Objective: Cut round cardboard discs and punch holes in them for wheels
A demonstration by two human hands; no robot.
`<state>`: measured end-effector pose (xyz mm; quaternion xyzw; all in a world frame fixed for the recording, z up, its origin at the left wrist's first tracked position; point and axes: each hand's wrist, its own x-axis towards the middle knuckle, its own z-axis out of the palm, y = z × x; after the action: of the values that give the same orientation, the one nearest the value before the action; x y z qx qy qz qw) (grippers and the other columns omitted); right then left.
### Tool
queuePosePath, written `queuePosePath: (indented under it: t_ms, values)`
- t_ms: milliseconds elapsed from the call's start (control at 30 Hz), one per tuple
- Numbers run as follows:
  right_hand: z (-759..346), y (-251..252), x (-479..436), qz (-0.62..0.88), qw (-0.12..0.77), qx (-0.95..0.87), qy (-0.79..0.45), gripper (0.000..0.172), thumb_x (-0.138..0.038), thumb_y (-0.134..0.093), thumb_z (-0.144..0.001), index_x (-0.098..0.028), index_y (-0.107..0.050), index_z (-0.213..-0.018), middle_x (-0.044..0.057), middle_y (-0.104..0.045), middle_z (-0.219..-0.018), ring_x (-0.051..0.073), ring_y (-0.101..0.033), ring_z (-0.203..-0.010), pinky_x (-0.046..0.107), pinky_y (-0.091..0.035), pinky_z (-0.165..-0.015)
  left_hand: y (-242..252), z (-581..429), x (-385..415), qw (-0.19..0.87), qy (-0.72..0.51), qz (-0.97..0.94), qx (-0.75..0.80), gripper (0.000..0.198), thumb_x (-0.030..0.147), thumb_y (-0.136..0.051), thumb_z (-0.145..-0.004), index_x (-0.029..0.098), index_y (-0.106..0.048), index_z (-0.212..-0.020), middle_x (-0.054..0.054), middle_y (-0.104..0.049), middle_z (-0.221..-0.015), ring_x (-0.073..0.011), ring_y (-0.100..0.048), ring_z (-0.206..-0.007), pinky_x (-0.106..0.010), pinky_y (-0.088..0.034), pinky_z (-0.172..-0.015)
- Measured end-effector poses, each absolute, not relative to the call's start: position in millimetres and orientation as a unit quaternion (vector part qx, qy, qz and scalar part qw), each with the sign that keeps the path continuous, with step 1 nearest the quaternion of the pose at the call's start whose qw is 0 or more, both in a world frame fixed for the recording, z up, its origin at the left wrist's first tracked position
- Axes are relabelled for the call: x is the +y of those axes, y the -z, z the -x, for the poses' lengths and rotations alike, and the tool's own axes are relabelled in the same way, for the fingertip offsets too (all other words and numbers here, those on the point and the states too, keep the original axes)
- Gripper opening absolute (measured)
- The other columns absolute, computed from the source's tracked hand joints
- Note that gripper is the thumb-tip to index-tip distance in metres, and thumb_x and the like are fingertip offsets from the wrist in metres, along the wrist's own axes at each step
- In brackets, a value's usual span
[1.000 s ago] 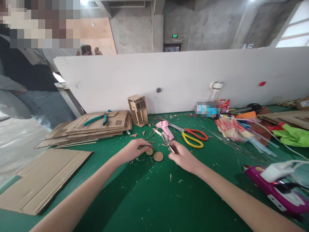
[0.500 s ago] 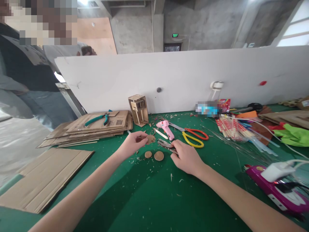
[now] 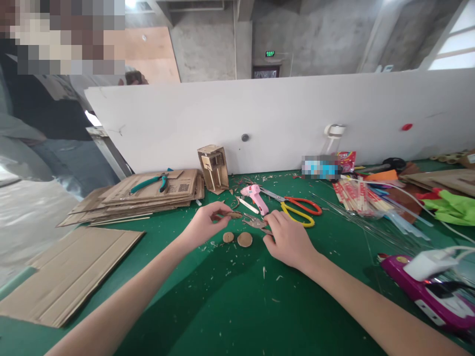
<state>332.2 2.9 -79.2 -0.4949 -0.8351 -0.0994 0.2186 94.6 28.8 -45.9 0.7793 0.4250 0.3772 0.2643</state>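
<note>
My left hand [image 3: 208, 220] pinches a small cardboard disc [image 3: 235, 215] between thumb and fingers, turned nearly edge-on. Metal pliers [image 3: 254, 222] are gripped by my right hand [image 3: 287, 237], their jaws pointing left at the disc's edge; whether they touch it I cannot tell. Just below lie two more cardboard discs, a smaller one [image 3: 228, 238] and a larger one [image 3: 245, 240]. Behind the hands rest a pink glue gun [image 3: 256, 197], a white pencil-like stick [image 3: 247, 204] and scissors [image 3: 297, 207] with orange and yellow handles.
Left stand stacked cardboard sheets [image 3: 118, 193] with teal pliers [image 3: 148, 184] on top, and a loose sheet [image 3: 70, 269] nearer me. A cardboard box model [image 3: 214, 169] stands by the white partition [image 3: 178, 123]. Right are bundled sticks [image 3: 356, 195] and a purple power strip [image 3: 426, 291]. A person [image 3: 48, 113] stands beyond.
The disc in my left hand has tilted from showing its flat face to nearly edge-on. The pliers have turned slightly in my right hand.
</note>
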Motion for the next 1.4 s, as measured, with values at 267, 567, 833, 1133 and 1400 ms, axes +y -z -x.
queuePosePath:
  t_ms: [267, 567, 833, 1133, 1400]
  values:
    - [-333, 80, 3, 0.485, 0.212, -0.841, 0.108, 0.023, -0.015, -0.041, -0.077, -0.013, -0.056, -0.095, 0.011, -0.058, -0.092, 0.024, -0.05, -0.085, 0.034, -0.038, -0.062, 47, -93, 29, 0.24, -0.383, -0.794, 0.405, 0.015, 0.024, -0.054, -0.083, 0.016, -0.064, -0.091, -0.005, -0.065, -0.092, -0.0155, -0.061, -0.083, -0.029, -0.053, -0.074]
    - [-335, 79, 0, 0.463, 0.234, -0.854, 0.025, 0.016, -0.014, -0.043, -0.078, -0.016, -0.053, -0.091, 0.009, -0.058, -0.091, 0.023, -0.051, -0.084, 0.032, -0.037, -0.064, 44, -92, 27, 0.291, -0.312, -0.788, 0.444, 0.02, 0.031, -0.055, -0.083, 0.016, -0.066, -0.09, -0.003, -0.067, -0.077, -0.0138, -0.06, -0.067, -0.025, -0.049, -0.059]
    - [-335, 84, 1, 0.453, 0.256, -0.834, -0.182, 0.012, -0.015, -0.046, -0.08, -0.02, -0.049, -0.091, 0.002, -0.055, -0.086, 0.015, -0.049, -0.069, 0.027, -0.033, -0.06, 54, -88, 34, 0.341, -0.314, -0.771, 0.436, 0.019, 0.032, -0.053, -0.084, 0.016, -0.062, -0.088, -0.003, -0.067, -0.074, -0.0164, -0.066, -0.07, -0.027, -0.05, -0.061]
    - [-336, 82, 3, 0.46, 0.27, -0.819, -0.21, 0.011, -0.015, -0.048, -0.08, -0.021, -0.051, -0.089, 0.0, -0.054, -0.083, 0.015, -0.048, -0.068, 0.027, -0.031, -0.06, 46, -91, 30, 0.362, -0.295, -0.769, 0.436, 0.017, 0.028, -0.052, -0.083, 0.016, -0.064, -0.087, -0.003, -0.064, -0.084, -0.0138, -0.063, -0.071, -0.026, -0.056, -0.061]
    - [-338, 82, 3, 0.46, 0.26, -0.823, -0.208, 0.012, -0.014, -0.047, -0.079, -0.021, -0.054, -0.087, 0.0, -0.054, -0.08, 0.015, -0.045, -0.066, 0.027, -0.028, -0.057, 51, -91, 33, 0.415, -0.321, -0.739, 0.423, 0.021, 0.032, -0.053, -0.085, 0.016, -0.065, -0.092, -0.004, -0.068, -0.084, -0.0161, -0.067, -0.079, -0.031, -0.059, -0.071]
